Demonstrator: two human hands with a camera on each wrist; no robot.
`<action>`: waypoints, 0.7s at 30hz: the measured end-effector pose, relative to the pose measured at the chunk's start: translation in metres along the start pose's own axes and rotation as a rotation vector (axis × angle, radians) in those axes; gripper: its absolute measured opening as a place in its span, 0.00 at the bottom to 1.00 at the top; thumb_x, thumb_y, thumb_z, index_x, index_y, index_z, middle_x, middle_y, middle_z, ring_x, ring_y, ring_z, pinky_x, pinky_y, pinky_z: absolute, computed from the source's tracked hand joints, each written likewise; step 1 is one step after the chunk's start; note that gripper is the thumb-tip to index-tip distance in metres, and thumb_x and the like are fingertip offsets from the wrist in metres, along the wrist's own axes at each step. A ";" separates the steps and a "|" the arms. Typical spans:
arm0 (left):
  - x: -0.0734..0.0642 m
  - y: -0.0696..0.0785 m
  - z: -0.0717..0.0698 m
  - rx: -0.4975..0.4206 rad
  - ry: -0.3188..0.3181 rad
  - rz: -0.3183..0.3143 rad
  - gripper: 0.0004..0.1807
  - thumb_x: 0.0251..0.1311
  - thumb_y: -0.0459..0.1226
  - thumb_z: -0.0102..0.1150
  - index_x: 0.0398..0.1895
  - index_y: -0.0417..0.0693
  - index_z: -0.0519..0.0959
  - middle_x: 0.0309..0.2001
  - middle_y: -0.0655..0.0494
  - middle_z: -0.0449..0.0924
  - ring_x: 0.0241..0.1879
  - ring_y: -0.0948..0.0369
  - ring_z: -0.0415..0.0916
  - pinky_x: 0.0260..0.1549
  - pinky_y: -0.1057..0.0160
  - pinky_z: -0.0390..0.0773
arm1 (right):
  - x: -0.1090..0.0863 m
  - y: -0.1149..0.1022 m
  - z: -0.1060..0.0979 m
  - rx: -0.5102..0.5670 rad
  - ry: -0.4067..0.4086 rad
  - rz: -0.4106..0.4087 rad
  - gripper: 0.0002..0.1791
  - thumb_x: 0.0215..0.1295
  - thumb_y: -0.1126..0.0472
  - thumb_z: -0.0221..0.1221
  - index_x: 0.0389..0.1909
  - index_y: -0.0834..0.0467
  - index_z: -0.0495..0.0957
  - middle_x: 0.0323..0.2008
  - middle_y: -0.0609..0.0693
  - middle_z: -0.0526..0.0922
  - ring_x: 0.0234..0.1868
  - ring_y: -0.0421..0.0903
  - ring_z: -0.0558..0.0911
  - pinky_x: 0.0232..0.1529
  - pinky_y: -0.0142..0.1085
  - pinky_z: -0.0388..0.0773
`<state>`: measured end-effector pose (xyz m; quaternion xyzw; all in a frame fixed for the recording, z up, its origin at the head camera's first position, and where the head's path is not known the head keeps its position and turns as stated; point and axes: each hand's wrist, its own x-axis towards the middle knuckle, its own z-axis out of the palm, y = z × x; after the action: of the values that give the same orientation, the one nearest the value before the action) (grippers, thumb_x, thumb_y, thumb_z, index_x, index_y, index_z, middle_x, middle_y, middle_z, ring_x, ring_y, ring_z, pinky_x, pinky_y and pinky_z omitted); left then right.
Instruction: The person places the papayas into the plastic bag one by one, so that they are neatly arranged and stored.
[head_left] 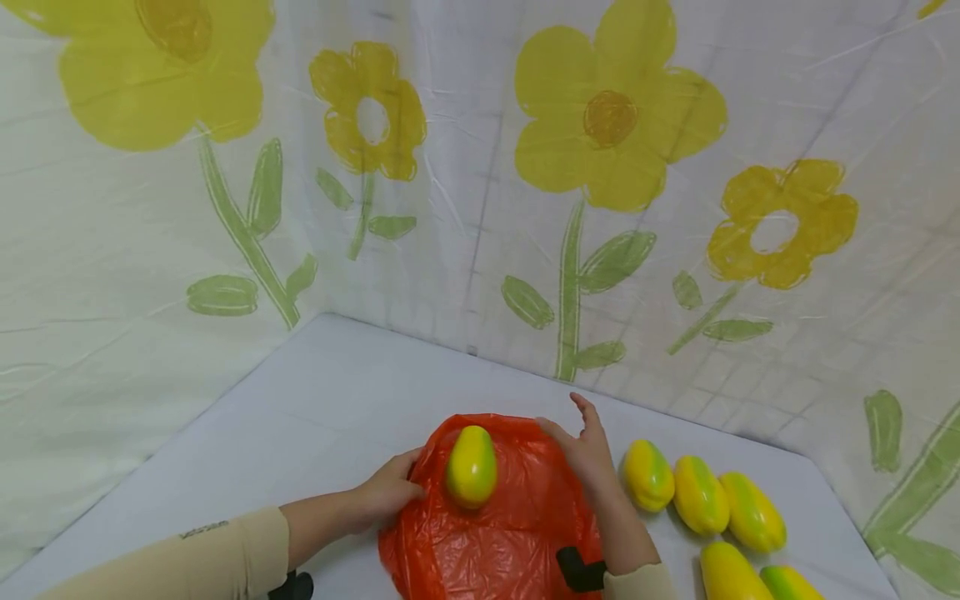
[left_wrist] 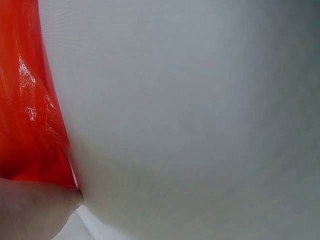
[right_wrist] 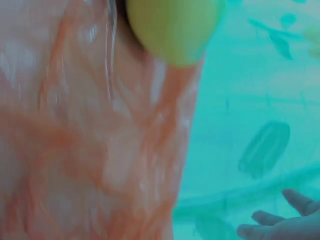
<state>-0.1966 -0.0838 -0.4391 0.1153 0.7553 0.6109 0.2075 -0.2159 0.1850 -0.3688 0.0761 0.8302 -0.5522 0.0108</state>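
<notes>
A red plastic bag [head_left: 517, 533] lies spread in front of me with its mouth toward the far side. Inside its rim, near the left, sits a yellow fruit with a green patch, papaya-like in shape [head_left: 472, 468]. My left hand [head_left: 386, 493] grips the bag's left edge, the thumb in front of the plastic; in the left wrist view the thumb [left_wrist: 37, 207] lies against the red film. At the bag's upper right is my right hand [head_left: 588, 454], its fingers spread and holding nothing. The right wrist view shows its extended fingers [right_wrist: 280, 225] apart from the fruit.
To the right of the bag, several more yellow-green papaya-like fruits [head_left: 701, 496] lie on the white table [head_left: 330, 392], some cut off by the lower frame edge. A flower-printed curtain [head_left: 465, 267] hangs along the table's back and left sides.
</notes>
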 end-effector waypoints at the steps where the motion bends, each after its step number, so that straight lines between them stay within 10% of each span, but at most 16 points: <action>1: 0.000 0.000 0.000 0.000 -0.001 -0.001 0.34 0.56 0.27 0.50 0.68 0.38 0.55 0.55 0.44 0.71 0.42 0.58 0.76 0.39 0.55 0.83 | 0.000 0.000 -0.005 0.001 0.006 0.004 0.43 0.57 0.48 0.61 0.70 0.52 0.50 0.73 0.61 0.44 0.70 0.68 0.48 0.64 0.64 0.54; 21: 0.000 0.004 -0.002 -0.019 -0.023 -0.025 0.34 0.56 0.26 0.50 0.68 0.37 0.55 0.56 0.43 0.71 0.40 0.58 0.78 0.37 0.55 0.84 | 0.006 0.028 -0.088 0.015 0.103 0.070 0.45 0.60 0.47 0.58 0.72 0.55 0.47 0.74 0.58 0.39 0.73 0.60 0.41 0.70 0.58 0.47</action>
<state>-0.1982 -0.0849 -0.4353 0.1109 0.7485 0.6139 0.2248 -0.2118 0.2770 -0.3606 0.1338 0.8224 -0.5528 -0.0133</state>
